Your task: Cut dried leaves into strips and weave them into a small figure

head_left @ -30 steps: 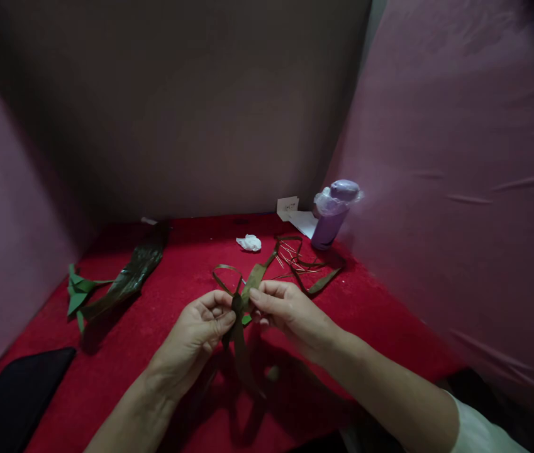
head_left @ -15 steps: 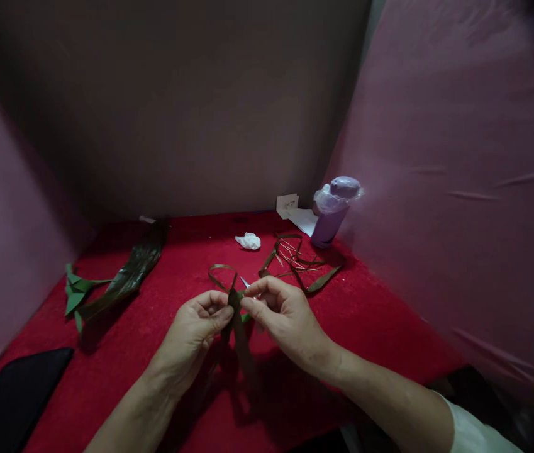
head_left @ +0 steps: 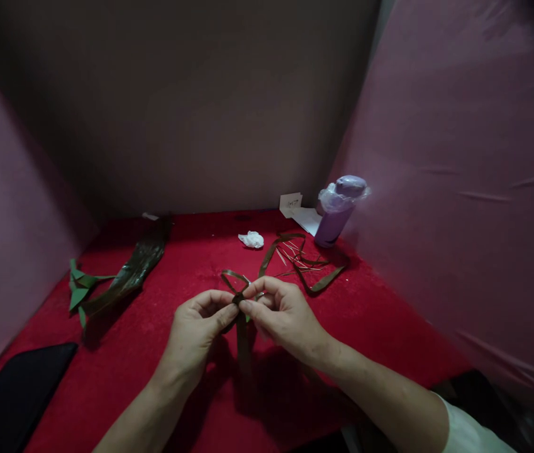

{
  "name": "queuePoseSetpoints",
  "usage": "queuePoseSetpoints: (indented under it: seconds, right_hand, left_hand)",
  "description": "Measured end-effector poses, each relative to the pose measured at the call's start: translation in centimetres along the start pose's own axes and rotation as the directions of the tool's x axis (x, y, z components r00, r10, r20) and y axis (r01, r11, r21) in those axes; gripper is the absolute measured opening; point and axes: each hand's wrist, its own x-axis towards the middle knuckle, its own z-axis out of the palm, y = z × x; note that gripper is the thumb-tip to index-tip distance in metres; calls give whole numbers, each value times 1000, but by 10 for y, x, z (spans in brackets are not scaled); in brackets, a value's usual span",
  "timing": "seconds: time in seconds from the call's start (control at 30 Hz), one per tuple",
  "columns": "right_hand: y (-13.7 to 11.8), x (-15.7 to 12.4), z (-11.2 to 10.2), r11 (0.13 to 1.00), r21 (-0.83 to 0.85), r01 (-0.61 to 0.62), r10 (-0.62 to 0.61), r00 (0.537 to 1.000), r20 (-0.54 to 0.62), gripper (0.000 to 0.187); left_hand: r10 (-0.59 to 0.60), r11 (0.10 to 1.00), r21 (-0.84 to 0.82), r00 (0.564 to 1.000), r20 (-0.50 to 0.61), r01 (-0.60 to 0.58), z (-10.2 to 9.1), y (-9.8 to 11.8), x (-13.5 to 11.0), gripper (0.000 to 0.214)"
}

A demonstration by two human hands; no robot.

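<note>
Both my hands meet over the middle of the red table. My left hand and my right hand each pinch the same dark green leaf strip at a small folded knot between the fingertips. A loop of the strip sticks up behind the knot, and a long tail hangs down toward me between the wrists. The fingers of both hands are curled closed on the strip.
A long dark leaf and a folded green leaf piece lie at the left. More strips and thin sticks lie by a purple bottle, white paper and a crumpled tissue. A black object lies at the near left. Pink walls enclose the table.
The broad end of the strip that stood up behind my right hand has been folded down into the knot. Both hands have drawn closer together and stay pinched on it.
</note>
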Motion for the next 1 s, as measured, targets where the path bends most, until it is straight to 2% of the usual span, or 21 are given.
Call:
queuePoseSetpoints:
  seconds: [0.2,0.4,0.57,0.63,0.7,0.73,0.77,0.83,0.87,0.9,0.93,0.97,1.0]
  right_hand:
    - [3,4,-2,999,48,-26,24,999,31,14]
    - [6,6,-5,999,41,34,-38,995,89,10]
    - [9,6,-5,998,-47,46,-45,998,35,8]
    - [10,4,-4,990,-110,88,-89,996,-2,7]
    - [11,2,-3,966,-193,170,-177,984,-17,6]
    - [11,0,-3,946,-233,225,-233,972,-7,7]
    - [10,-1,-4,917,-266,299,-309,951,4,8]
    - [10,-4,-5,817,-318,481,-498,867,32,13]
    - [10,-5,-6,749,-340,569,-591,806,47,16]
    - [10,-6,-6,676,-365,641,-669,740,61,18]
    - [10,-7,-7,605,-393,692,-729,680,76,20]
    - [10,-8,-8,543,-423,726,-769,632,96,22]
    - [10,-9,-9,492,-452,745,-794,596,119,23]
  left_hand:
    - [10,996,86,1000,13,-11,-2,-2,1,17]
    - [48,988,145,998,32,-52,-2,-2,1,13]
    - [46,983,180,999,22,-49,-1,-2,0,12]
    - [110,968,229,994,-11,-105,0,-2,-1,11]
    - [279,911,326,960,-33,-253,1,-2,-4,6]
    - [385,856,384,923,-23,-347,1,-2,-6,5]
    - [508,774,436,862,4,-458,0,-3,-7,8]
    - [734,531,522,670,111,-668,-5,-4,-9,20]
    - [817,374,546,545,188,-750,-8,-5,-10,27]
    - [858,227,565,437,269,-794,-12,-6,-11,34]
    - [866,111,577,364,344,-809,-15,-6,-11,38]
    - [856,27,583,320,407,-812,-18,-6,-12,41]
    - [841,-30,590,298,451,-807,-20,-6,-13,43]
